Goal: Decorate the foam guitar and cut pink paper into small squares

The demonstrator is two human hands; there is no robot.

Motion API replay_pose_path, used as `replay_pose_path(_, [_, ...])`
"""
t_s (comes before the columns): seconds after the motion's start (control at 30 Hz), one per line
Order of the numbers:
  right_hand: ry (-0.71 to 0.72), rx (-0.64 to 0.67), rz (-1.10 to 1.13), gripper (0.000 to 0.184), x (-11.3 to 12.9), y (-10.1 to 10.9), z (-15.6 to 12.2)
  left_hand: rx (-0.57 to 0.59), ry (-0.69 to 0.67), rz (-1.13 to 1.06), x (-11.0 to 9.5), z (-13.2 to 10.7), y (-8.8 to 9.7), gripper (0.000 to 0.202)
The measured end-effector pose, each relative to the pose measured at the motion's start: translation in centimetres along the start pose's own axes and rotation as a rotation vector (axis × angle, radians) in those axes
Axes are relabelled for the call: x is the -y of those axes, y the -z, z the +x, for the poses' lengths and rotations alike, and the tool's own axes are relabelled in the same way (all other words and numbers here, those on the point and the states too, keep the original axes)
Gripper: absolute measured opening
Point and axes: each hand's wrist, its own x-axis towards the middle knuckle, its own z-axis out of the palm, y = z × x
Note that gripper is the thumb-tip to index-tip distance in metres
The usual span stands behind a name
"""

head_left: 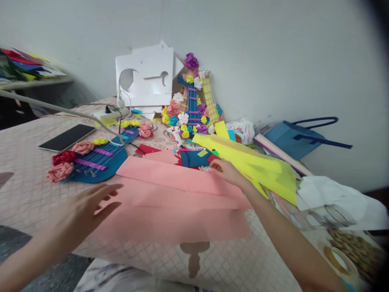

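A large pink paper sheet (173, 198) lies folded in overlapping layers across the quilted table (27, 194). My left hand (83, 209) hovers open over the sheet's near left edge, fingers spread and slightly blurred. My right hand (226, 170) reaches to the sheet's far right corner, fingers curled down onto the paper edge. Just beyond it lie small red, blue and green paper scraps (197, 157) and a yellow paper sheet (258, 166).
A blue paper guitar with paper roses (97, 156) lies at left, a phone (67, 137) behind it. A flower-covered guitar (191, 105) leans on the wall by white cardboard (146, 77). A blue bag (291, 138), white plastic (331, 194) and a tape roll (340, 259) crowd the right.
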Motion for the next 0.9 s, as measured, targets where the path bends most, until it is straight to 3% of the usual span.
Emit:
replay_pose_path(0.1, [-0.012, -0.005, 0.004, 0.016, -0.8, 0.6, -1.0, 0.032, -0.274, 0.039, -3.6, 2.1, -1.7, 0.034])
replay_pose_path(0.33, [-0.004, -0.013, -0.038, 0.019, -2.7, 0.6, -3.2, 0.147, -0.541, -0.006, -11.3, 10.9, -5.2, 0.025])
replay_pose_path(0.4, [0.002, -0.009, -0.032, 0.019, -2.7, 0.4, -3.6, 0.166, -0.566, 0.036, -13.1, 12.6, -6.5, 0.026])
replay_pose_path(0.47, [-0.002, -0.011, -0.019, 0.019, -2.6, 0.2, -4.0, 0.170, -0.473, 0.117, -14.3, 13.5, -7.7, 0.026])
replay_pose_path(0.67, [-0.029, -0.071, 0.012, 0.017, -2.6, 0.2, -5.1, 0.170, -0.392, 0.124, -14.5, 14.4, -8.9, 0.026])
replay_pose_path(0.9, [-0.095, -0.220, 0.086, 0.024, -3.4, 0.9, -6.0, 0.204, -0.479, 0.003, -13.4, 14.0, -7.1, 0.008])
